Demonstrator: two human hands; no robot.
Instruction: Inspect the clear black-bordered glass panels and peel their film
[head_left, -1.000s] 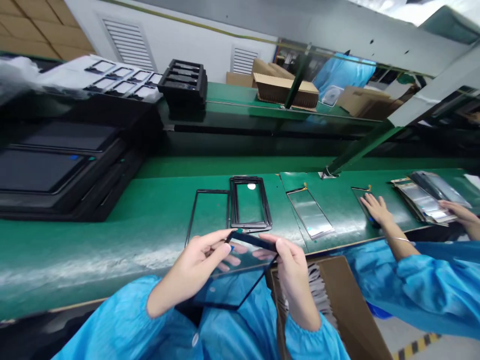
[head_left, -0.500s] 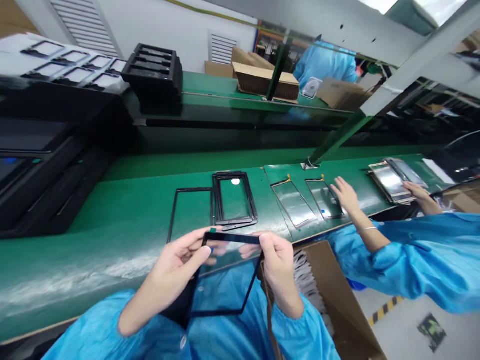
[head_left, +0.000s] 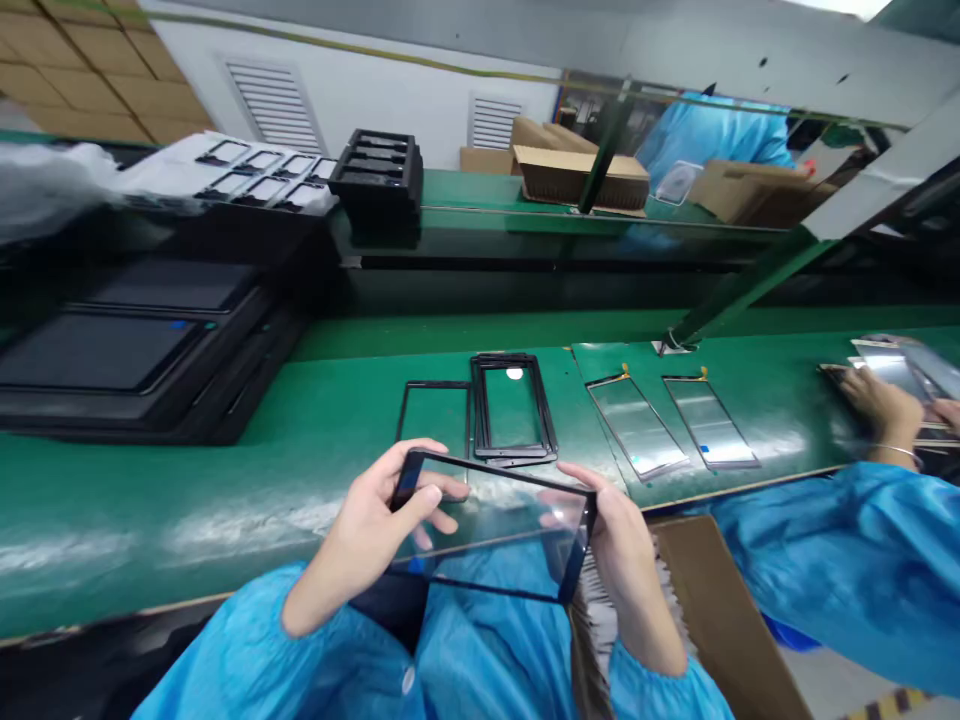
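Panel (head_left: 495, 530) above green workbench (head_left: 187, 500) (louvered wall (head_left: 390, 90)).

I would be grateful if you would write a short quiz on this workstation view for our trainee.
1. What do the left hand and right hand hold between them? A) a black-framed glass panel B) a cardboard flap C) a black plastic tray

2. True or false: the single black frame lies to the left of the stacked black frames on the green bench.

3. How many glass panels with gold tabs lie flat on the bench to the right of those stacked frames?

Key: 1. A; 2. True; 3. Two.
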